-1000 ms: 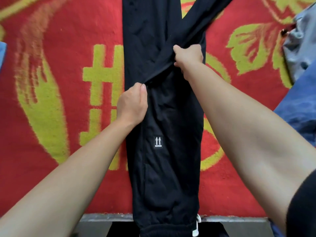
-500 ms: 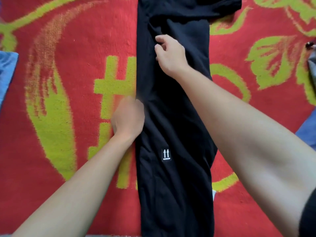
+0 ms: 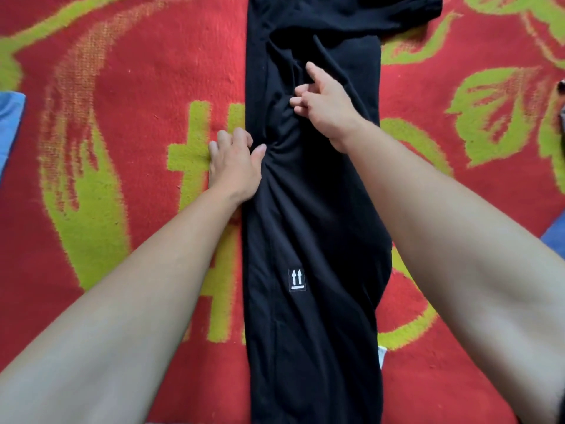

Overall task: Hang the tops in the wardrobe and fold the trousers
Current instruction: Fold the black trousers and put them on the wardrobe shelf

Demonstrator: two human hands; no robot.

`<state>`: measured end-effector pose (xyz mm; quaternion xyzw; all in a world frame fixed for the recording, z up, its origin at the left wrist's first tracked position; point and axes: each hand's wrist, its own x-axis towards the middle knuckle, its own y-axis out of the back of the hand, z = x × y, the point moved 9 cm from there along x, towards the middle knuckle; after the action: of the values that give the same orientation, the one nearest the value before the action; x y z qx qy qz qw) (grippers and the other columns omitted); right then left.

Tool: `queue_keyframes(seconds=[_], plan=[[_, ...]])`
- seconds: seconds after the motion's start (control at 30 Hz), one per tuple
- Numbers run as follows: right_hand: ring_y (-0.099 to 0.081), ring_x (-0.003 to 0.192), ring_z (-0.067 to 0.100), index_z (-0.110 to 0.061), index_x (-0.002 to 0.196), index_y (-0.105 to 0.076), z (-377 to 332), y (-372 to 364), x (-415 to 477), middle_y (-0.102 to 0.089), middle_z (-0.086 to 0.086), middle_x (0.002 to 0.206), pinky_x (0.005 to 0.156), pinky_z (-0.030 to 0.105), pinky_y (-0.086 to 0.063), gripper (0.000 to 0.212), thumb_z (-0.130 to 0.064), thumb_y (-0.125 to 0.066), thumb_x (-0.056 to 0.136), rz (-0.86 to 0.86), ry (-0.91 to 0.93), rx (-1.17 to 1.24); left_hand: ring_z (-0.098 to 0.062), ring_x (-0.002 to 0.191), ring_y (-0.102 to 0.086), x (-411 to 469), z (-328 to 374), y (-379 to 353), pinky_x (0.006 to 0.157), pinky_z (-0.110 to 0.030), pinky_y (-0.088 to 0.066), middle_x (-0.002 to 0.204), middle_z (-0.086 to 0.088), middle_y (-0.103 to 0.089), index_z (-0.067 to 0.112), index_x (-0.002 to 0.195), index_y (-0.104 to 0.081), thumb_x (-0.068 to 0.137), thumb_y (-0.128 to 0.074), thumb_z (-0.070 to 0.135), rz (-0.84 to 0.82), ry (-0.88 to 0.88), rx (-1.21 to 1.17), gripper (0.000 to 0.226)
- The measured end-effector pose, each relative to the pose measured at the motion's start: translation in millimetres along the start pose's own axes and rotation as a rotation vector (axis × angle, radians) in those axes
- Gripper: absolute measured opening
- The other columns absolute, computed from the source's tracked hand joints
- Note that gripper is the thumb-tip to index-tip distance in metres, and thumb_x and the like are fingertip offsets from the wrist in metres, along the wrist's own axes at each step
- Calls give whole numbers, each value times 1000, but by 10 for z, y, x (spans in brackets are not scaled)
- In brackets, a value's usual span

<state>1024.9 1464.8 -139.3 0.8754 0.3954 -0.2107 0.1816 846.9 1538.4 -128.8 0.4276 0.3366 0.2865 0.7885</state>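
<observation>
Black trousers [image 3: 315, 228] lie lengthwise down the middle of a red and green blanket, one leg folded over the other, a small white arrow label [image 3: 297, 280] on the near part. My left hand [image 3: 235, 160] rests on the trousers' left edge, thumb pressing the cloth, which bunches into creases there. My right hand [image 3: 324, 102] lies on the cloth farther up, fingers curled and pinching a fold, index finger stretched out. The far end of the trousers runs out of the top of the view.
The red blanket with green patterns [image 3: 107, 148] covers the whole surface. A light blue garment [image 3: 9, 123] shows at the left edge, a blue cloth [image 3: 555, 231] at the right edge, and a dark object [image 3: 562, 87] at the far right.
The upper leg has been laid flat over the other. My left hand moved slightly up along the left edge; my right hand slid toward me and gathered cloth into creases between both hands.
</observation>
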Motion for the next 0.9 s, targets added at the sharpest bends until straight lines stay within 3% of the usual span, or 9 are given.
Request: queue_keyframes(seconds=[0.1,0.2,0.27,0.33,0.47,0.6,0.73,0.8,0.9], plan=[[-63,101,1,-16,150,-42,-52,36,-365,-60,1,126,103,26,-50,55,-5,-52,97,89,44,7,-35,116,-42,-31,-50,83,100,-40,-29,122,-17,-50,6,115,-52,102,-44,37,-37,0,-120,34],[-59,79,-8,-18,129,-61,69,310,-1291,-62,-2,111,85,6,-43,36,-23,-60,94,457,211,-219,-35,108,-49,-487,-171,164,98,-42,-34,109,-15,-58,7,102,-55,103,-40,42,30,75,-249,38],[-54,73,0,-19,124,-59,412,489,-2051,-54,-3,105,81,13,-44,37,-37,-63,92,656,143,-283,-35,103,-51,-1088,-283,80,92,-45,-37,103,-14,-59,9,97,-54,102,-36,50,25,112,-201,45],[-56,86,10,-18,124,-55,911,583,-2712,-50,-3,107,88,30,-47,49,-53,-62,90,737,-56,-350,-35,100,-52,-1788,-407,-91,86,-45,-39,101,-11,-59,11,97,-53,99,-31,59,-56,148,-136,53],[-55,105,22,-26,113,-54,1952,525,-3811,-55,-2,110,90,40,-43,64,-81,-44,82,578,-483,-471,-33,92,-59,-3017,-624,-521,73,-40,-41,91,-7,-62,14,89,-54,89,-20,77,-329,268,-78,71],[-54,95,24,-28,87,-54,2439,143,-4518,-56,-7,89,80,39,-43,62,-87,-32,82,240,-523,-625,-30,92,-59,-3674,-571,-631,79,-39,-40,89,-4,-62,14,89,-55,91,-36,71,-418,155,-68,60],[-63,101,22,-25,96,-61,2475,26,-4940,-66,-10,94,82,36,-46,41,-65,-58,88,266,-588,-330,-35,113,-57,-4063,-781,-580,86,-38,-43,109,-5,-61,9,115,-50,94,-48,61,-568,361,-320,56],[-65,100,19,-21,99,-67,2381,-23,-5128,-70,-6,101,86,37,-51,42,-62,-63,87,269,-589,-243,-34,119,-55,-4219,-904,-408,96,-39,-43,118,-7,-61,6,122,-49,92,-53,60,-553,410,-381,62],[-71,92,13,-17,103,-73,2320,-165,-5438,-75,-3,103,76,29,-55,43,-55,-73,83,297,-642,79,-26,118,-56,-4489,-1036,-195,104,-44,-44,127,-6,-61,9,127,-53,87,-63,58,-515,492,-547,64]])
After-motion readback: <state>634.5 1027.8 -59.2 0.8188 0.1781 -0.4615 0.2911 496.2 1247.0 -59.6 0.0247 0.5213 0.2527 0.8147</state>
